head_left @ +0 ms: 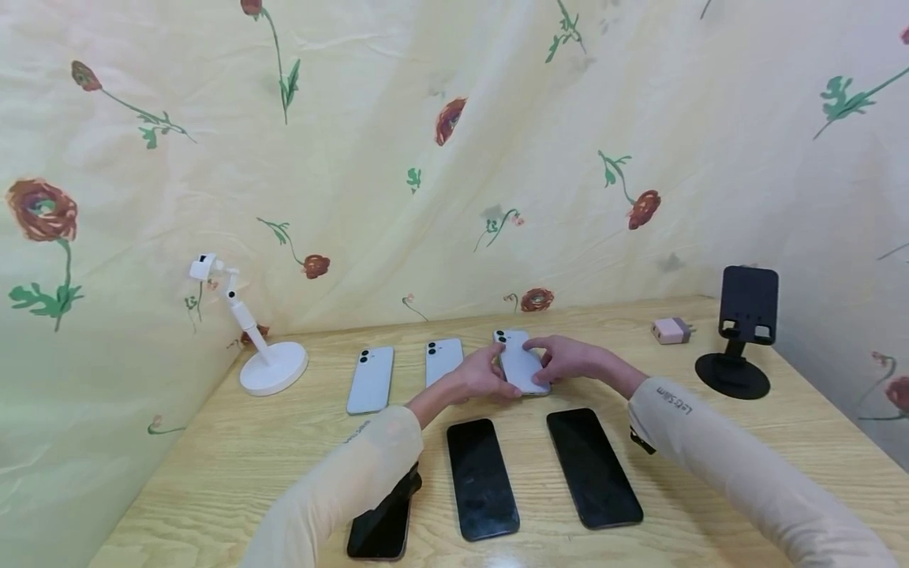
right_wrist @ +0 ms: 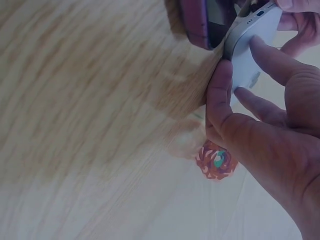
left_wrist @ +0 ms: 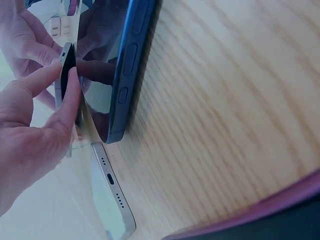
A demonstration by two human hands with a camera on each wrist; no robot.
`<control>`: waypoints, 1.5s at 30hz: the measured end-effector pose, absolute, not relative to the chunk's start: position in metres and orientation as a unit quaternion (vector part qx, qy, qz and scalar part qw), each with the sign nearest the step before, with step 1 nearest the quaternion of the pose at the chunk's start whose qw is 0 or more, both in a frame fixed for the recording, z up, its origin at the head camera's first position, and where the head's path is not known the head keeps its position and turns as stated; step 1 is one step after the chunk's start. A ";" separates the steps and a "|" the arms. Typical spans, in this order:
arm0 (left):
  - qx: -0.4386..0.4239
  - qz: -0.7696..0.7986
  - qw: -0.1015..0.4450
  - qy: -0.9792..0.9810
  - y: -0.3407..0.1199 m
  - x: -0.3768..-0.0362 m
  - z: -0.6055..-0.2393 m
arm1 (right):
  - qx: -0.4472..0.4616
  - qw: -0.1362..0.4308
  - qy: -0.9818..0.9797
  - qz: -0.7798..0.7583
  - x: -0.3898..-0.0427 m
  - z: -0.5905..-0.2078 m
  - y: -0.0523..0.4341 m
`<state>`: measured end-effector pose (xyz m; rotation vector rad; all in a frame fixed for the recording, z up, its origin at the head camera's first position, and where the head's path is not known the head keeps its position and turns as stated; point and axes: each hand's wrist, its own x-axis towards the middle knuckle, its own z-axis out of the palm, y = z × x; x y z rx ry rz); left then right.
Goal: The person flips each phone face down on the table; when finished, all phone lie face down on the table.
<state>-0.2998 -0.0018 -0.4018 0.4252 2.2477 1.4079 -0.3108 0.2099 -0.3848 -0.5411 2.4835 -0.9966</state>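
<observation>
A white phone (head_left: 517, 359) with its camera side up is held between both hands at the back of the table. My left hand (head_left: 486, 375) pinches its left side, thumb and finger at the edge in the left wrist view. My right hand (head_left: 568, 357) grips the right side. In the right wrist view, fingers (right_wrist: 272, 62) of that hand press the back of the phone and another digit lies along its edge. Its lower end appears tilted up from the wood there. Left of it lie two more white phones (head_left: 371, 380), one partly behind my left hand.
Nearer me lie three black phones, screens up: one in the middle (head_left: 483, 480), one to the right (head_left: 594, 467), one partly under my left sleeve (head_left: 382, 527). A white stand (head_left: 273, 368) is at left; a black stand (head_left: 733, 375) and pink charger (head_left: 667, 330) at right.
</observation>
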 end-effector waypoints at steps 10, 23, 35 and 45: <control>0.134 0.519 0.246 0.808 0.003 -0.299 -0.403 | -0.199 0.193 0.901 -0.332 -0.310 -0.387 0.211; 0.127 0.459 0.249 0.844 0.008 -0.295 -0.393 | -0.193 0.195 0.908 -0.318 -0.309 -0.386 0.211; 0.124 0.393 0.221 0.884 0.012 -0.294 -0.391 | -0.187 0.193 0.910 -0.315 -0.309 -0.386 0.211; 0.126 0.371 0.207 0.897 0.013 -0.298 -0.395 | -0.179 0.193 0.914 -0.308 -0.310 -0.388 0.210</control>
